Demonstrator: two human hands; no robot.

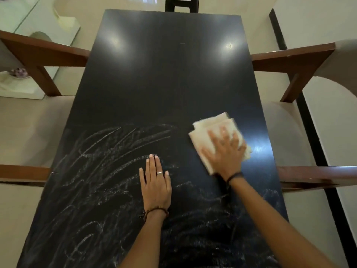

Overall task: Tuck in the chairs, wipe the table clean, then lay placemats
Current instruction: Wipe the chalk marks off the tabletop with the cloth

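Observation:
A long black table (164, 78) fills the view. White smear marks (108, 163) cover its near half; the far half is glossy. My right hand (225, 153) presses flat on a folded white cloth (207, 128) near the table's right edge, fingers spread over it. Palm down, my left hand (155, 182) rests on the table's middle with fingers together and holds nothing. Wooden chairs with pale seats stand at the left side (38, 60) and the right side (293, 60), their armrests reaching the table's edges. A dark chair back (181, 5) shows at the far end.
A glass-topped stand (29, 35) with a small ornament is at the back left. A black floor strip (309, 117) runs along the right wall. More wooden armrests at the near left (23, 173) and near right (316, 175) touch the table's edges.

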